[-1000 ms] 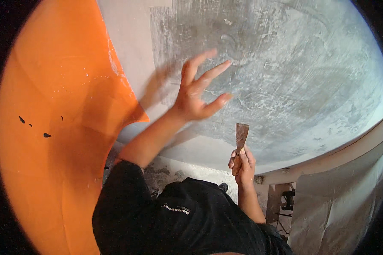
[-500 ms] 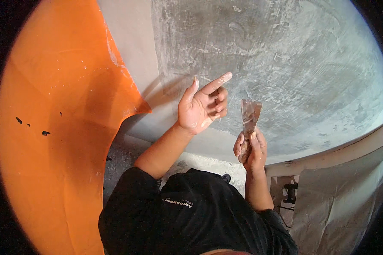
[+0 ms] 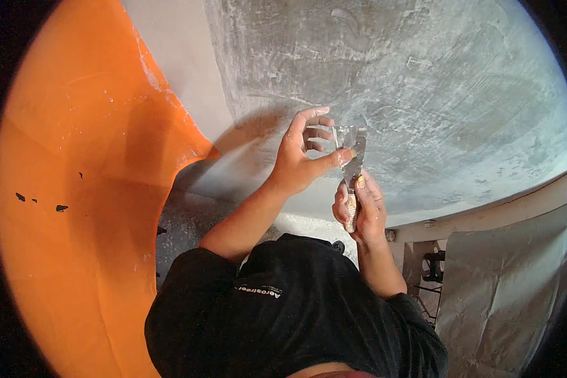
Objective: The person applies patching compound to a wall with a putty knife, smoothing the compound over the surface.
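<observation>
A putty knife with a smeared metal blade and a pale, rough handle points up and away from me. My right hand is wrapped round its handle, the thumb lying near the base of the blade. From the left, my left hand reaches to the blade; its thumb lies across the blade's face while the fingers stay apart and curved beside the upper left edge. Whitish paste marks the fingertips. Behind both hands stands a wall with grey, streaky filler over it.
A large orange sheet with small dark holes hangs along the left side. At the lower right is a grey sheet, with a dark metal item beside it. The floor below is spattered with white.
My left hand has turned and moved right, bringing its thumb onto the blade. My right hand has shifted slightly up and left with the putty knife.
</observation>
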